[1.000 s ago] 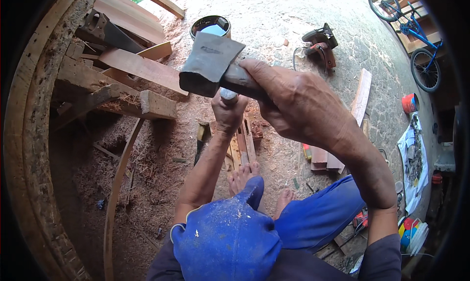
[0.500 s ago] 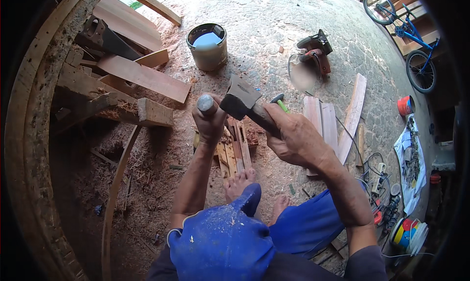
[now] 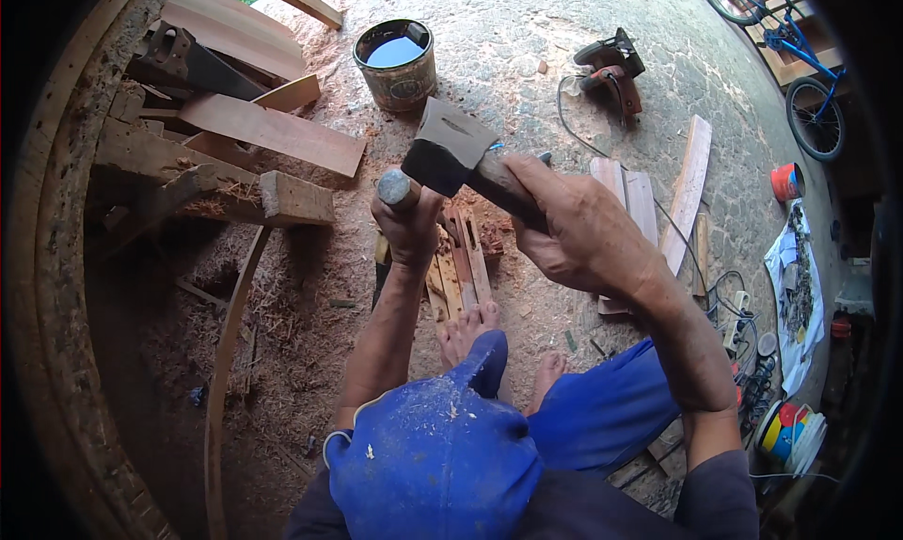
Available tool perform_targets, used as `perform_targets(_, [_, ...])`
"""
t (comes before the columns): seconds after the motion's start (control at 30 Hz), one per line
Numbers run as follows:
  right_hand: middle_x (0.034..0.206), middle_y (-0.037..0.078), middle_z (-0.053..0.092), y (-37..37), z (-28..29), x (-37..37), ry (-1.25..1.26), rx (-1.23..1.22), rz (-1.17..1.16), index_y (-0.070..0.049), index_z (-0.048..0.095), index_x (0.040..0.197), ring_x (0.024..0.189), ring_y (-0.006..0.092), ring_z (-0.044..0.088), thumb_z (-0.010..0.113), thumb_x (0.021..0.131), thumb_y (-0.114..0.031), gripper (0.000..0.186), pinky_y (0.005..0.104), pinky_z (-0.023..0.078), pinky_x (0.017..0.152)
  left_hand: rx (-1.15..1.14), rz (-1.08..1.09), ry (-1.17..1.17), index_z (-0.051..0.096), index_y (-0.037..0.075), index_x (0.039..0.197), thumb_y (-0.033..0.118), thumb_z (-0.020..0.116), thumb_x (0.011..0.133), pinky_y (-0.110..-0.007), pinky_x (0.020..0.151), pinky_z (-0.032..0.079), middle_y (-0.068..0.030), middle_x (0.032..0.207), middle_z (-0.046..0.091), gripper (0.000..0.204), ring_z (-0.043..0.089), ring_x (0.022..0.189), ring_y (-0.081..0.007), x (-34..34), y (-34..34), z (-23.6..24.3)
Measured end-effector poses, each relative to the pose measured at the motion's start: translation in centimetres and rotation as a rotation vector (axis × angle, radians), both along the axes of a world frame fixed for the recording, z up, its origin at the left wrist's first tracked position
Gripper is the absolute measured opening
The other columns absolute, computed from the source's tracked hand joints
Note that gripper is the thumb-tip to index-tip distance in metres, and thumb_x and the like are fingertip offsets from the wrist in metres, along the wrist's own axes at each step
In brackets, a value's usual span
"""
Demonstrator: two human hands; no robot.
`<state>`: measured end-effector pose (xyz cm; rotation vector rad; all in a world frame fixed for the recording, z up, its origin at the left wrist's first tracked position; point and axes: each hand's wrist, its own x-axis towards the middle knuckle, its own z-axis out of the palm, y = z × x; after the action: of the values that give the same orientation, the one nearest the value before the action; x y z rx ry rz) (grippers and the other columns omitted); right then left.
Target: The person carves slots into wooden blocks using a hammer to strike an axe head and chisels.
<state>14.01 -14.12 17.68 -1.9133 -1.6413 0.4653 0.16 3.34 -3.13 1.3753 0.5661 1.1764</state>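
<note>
My left hand [image 3: 414, 231] is closed around the upright handle of a chisel [image 3: 398, 190], whose pale capped end faces up. The chisel's blade is hidden below the hand. In my right hand [image 3: 594, 222] I grip the wooden handle of a hatchet [image 3: 453, 145]. Its broad grey head hangs just above and to the right of the chisel's end, with a small gap seeming to separate them. Beneath my hands lie narrow wooden pieces [image 3: 477, 269] with slots cut in them. A bare foot [image 3: 470, 331] rests at their near end.
A bucket of dark liquid [image 3: 403, 87] stands ahead. A corded power saw [image 3: 616, 79] lies at the far right, near loose boards [image 3: 691, 187]. On the left are a handsaw [image 3: 193, 65], planks and a heavy timber beam [image 3: 296, 199]. Cables [image 3: 729, 305] and shavings cover parts of the floor.
The hatchet has risen slightly relative to the chisel, staying in my right hand. My left hand keeps its hold on the chisel. The whole view has shifted a little.
</note>
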Motion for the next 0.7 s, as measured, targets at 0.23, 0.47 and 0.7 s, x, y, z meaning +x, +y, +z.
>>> perform_targets(0.23, [0.09,0.02,0.07,3.2,0.1,-0.3,-0.417,-0.234,0.188,0.0,0.047,0.11,0.086,0.0346,0.073,0.062,0.091,-0.008,0.026,0.0456,0.06,0.072,0.253,0.098,0.174,0.063,0.005,0.116,0.031,0.075,0.089,-0.045,0.093,0.046,-0.0143,0.112,0.065,0.039,0.061,0.107,-0.0313,0.6,0.0,-2.4])
perform_targets(0.47, [0.084,0.019,0.065,0.8,3.9,-1.4,-0.212,0.036,0.049,-0.004,0.045,0.117,0.083,0.0387,0.07,0.064,0.086,-0.005,0.037,0.0465,0.057,0.072,-0.008,-0.108,0.041,0.066,0.004,0.107,0.011,0.073,0.089,-0.041,0.089,0.051,-0.0047,0.1,0.068,0.021,0.064,0.098,-0.0216,2.5,-2.6,0.1])
perform_targets(0.7, [0.089,0.022,0.066,-1.1,-0.1,-0.5,-0.235,-0.212,0.07,-0.003,0.045,0.124,0.082,0.0416,0.068,0.063,0.085,-0.004,0.043,0.0508,0.054,0.07,0.459,0.091,0.14,0.071,0.008,0.105,0.028,0.075,0.088,-0.04,0.079,0.053,-0.0101,0.099,0.073,0.026,0.07,0.09,-0.0289,1.8,-5.1,3.9])
